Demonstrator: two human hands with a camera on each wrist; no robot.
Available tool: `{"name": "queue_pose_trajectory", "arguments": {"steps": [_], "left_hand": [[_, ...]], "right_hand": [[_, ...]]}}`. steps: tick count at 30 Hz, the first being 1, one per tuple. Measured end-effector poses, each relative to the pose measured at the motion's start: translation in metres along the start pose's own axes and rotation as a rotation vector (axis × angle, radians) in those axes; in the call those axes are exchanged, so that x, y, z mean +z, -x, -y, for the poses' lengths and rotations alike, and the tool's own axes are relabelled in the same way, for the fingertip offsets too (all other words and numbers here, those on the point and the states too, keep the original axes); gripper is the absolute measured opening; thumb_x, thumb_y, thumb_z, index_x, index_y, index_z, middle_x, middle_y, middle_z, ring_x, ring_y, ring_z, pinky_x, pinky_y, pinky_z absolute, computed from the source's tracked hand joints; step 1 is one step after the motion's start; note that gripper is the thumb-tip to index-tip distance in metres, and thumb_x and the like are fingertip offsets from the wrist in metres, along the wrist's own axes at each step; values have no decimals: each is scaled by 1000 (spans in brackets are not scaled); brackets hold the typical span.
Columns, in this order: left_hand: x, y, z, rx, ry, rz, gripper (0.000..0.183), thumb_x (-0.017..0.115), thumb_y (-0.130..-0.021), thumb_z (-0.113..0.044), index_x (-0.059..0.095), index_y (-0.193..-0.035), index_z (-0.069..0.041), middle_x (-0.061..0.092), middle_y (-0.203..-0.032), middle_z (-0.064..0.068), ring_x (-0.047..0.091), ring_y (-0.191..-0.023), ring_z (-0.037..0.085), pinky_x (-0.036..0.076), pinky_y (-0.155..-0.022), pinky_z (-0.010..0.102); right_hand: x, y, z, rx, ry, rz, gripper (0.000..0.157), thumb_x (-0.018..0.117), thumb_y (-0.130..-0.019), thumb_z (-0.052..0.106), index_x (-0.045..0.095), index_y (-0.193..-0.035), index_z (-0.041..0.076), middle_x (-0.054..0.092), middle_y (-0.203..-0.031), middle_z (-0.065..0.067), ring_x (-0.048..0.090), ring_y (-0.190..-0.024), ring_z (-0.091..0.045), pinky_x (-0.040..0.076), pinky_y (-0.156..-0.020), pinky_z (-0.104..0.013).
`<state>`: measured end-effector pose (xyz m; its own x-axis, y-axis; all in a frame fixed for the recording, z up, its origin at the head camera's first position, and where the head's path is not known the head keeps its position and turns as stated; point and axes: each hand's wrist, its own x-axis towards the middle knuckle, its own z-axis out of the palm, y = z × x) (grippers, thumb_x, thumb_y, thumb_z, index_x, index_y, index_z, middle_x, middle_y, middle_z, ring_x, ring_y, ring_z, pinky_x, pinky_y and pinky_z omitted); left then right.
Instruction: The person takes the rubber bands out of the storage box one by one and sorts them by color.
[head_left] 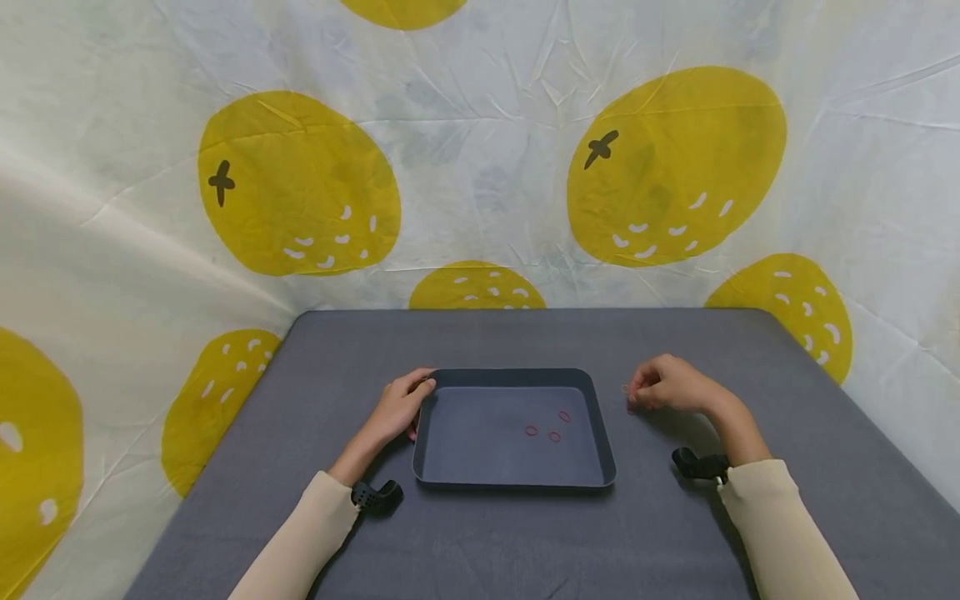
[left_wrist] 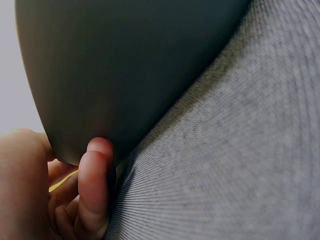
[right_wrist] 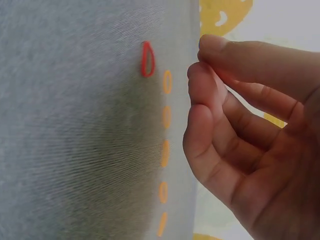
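A dark grey rectangular tray (head_left: 480, 475) lies on the table with three thin red rubber bands (head_left: 554, 437) inside it. My left hand (head_left: 396, 408) grips its back left corner, thumb at the rim; the left wrist view shows fingers against the tray's outer wall (left_wrist: 115, 65). Right of the tray, my right hand (head_left: 671, 385) hovers over the table, thumb and fingertips bent close together with nothing visible between them. Near those fingertips, the right wrist view shows one red rubber band (right_wrist: 148, 60) on the cloth and several orange rubber bands (right_wrist: 163, 192) in a row.
Grey cloth covers the table (head_left: 517, 550). Behind it and at the left hangs a pale curtain (head_left: 480, 183) with big yellow fruit prints. A black wrist strap (head_left: 377, 497) is on the left wrist and another black strap (head_left: 701, 464) on the right.
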<state>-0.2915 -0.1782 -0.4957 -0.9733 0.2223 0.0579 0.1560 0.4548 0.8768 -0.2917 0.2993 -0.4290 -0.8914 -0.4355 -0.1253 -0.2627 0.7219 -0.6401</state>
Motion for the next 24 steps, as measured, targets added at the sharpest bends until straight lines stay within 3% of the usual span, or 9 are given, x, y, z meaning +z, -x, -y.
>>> {"name": "queue_pose_trajectory", "arguments": {"steps": [5, 14, 24], "left_hand": [[0, 1, 1, 3, -4, -4, 43, 51, -109, -36, 57, -149, -19, 71, -87, 14, 55, -34, 19, 54, -38, 42], [-1, 0, 0, 6, -5, 2, 44, 51, -109, -35, 56, -150, -18, 74, -95, 14, 56, -35, 19, 54, -38, 41], [0, 0, 2, 0, -9, -4, 44, 51, -109, -36, 58, -149, -18, 73, -91, 14, 55, -34, 18, 54, -37, 42]], "right_hand": [[-2, 1, 10, -18, 24, -17, 9, 72, -95, 11, 76, -93, 4, 69, -76, -4, 56, -67, -10, 48, -60, -25], [-1, 2, 42, -61, 85, -45, 12, 73, -96, 16, 76, -94, 5, 66, -73, -7, 55, -65, -12, 45, -60, -27], [7, -12, 73, -115, 66, -27, 10, 73, -96, 15, 76, -95, 5, 67, -76, -6, 58, -69, -16, 49, -62, -30]]}}
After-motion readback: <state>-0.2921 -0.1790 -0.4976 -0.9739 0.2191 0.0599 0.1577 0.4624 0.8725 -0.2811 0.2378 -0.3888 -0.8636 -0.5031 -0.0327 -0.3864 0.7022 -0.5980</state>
